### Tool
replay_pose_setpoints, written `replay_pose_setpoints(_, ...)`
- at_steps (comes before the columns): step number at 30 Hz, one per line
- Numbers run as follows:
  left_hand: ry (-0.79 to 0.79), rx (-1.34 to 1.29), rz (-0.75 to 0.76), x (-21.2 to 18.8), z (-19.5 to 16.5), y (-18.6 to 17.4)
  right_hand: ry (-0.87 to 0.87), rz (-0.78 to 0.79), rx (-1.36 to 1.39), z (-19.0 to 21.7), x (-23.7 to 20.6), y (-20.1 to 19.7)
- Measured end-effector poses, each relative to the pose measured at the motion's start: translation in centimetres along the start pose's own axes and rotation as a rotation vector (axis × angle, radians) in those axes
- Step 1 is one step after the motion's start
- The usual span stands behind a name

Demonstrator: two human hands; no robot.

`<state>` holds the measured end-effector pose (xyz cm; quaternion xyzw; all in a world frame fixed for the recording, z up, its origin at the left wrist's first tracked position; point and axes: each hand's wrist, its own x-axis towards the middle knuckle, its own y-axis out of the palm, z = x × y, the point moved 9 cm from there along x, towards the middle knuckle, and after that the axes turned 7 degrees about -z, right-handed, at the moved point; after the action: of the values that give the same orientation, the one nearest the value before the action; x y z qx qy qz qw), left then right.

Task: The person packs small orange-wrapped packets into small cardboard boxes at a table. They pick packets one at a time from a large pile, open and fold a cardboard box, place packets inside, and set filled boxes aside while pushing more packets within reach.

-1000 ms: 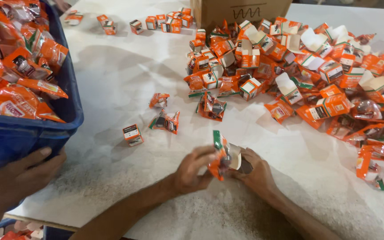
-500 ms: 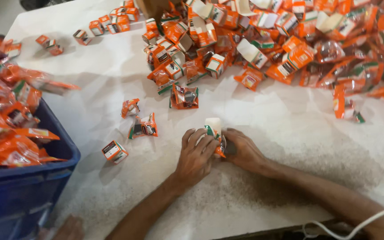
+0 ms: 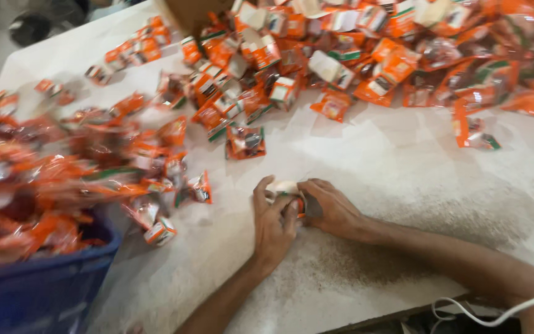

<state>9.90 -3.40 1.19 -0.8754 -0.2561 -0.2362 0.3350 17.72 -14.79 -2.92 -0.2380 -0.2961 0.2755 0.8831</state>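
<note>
My left hand (image 3: 274, 224) and my right hand (image 3: 330, 208) meet on the white table (image 3: 403, 179), both closed around one small box (image 3: 283, 187) that is white and orange. My fingers cover most of the box. An orange sachet (image 3: 245, 141) lies just beyond my hands. A small orange and white box (image 3: 161, 231) lies to the left of my left hand.
A large heap of orange sachets and small boxes (image 3: 366, 55) covers the far side of the table. A blue crate (image 3: 38, 284) at the left is piled with blurred orange sachets (image 3: 44, 179). A brown cardboard box (image 3: 190, 12) stands at the back. A white cable (image 3: 495, 312) crosses my right forearm.
My hands have pressed lower onto the table with the box between them, and it shows less than before. The view has swung, so the crate and heap sit differently.
</note>
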Motion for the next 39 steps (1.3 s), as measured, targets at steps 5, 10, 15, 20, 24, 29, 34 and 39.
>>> replay_pose_setpoints(5, -0.593, -0.210, 0.073, -1.0, 6.7, 1.5, 0.027, 0.014, 0.018, 0.3, 0.2, -0.1)
replay_pose_setpoints(10, -0.557, -0.319, 0.107, -0.3, 7.6, 2.3, 0.223, 0.018, 0.047, -0.7, -0.1, 0.4)
replay_pose_setpoints(15, -0.583, -0.378, 0.173, -0.1, 7.4, 2.0, -0.247, -0.082, -0.102, 3.8, -0.4, 0.0)
replay_pose_setpoints(20, -0.870, -0.928, 0.457, -0.6, 7.8, 1.5, -0.245, -0.109, -0.148, 3.8, 0.3, 0.5)
replay_pose_setpoints(24, -0.753, -0.875, 0.453, 0.5, 9.2, 0.1, -0.247, -0.121, -0.144, 4.4, 0.8, 1.2)
replay_pose_setpoints(29, -0.671, -0.590, 0.392, 0.6, 11.8, 1.0, -0.193, -0.105, -0.124, 5.9, 1.0, 1.7)
replay_pose_setpoints(34, -0.190, -0.531, 0.189, 1.1, 8.2, -0.9, -0.117, -0.054, -0.100, 5.3, 0.9, 2.1)
replay_pose_setpoints(39, 0.101, -0.408, 0.262, -0.2, 4.3, -2.6, -0.052, -0.060, -0.077, 2.8, 0.2, 2.1)
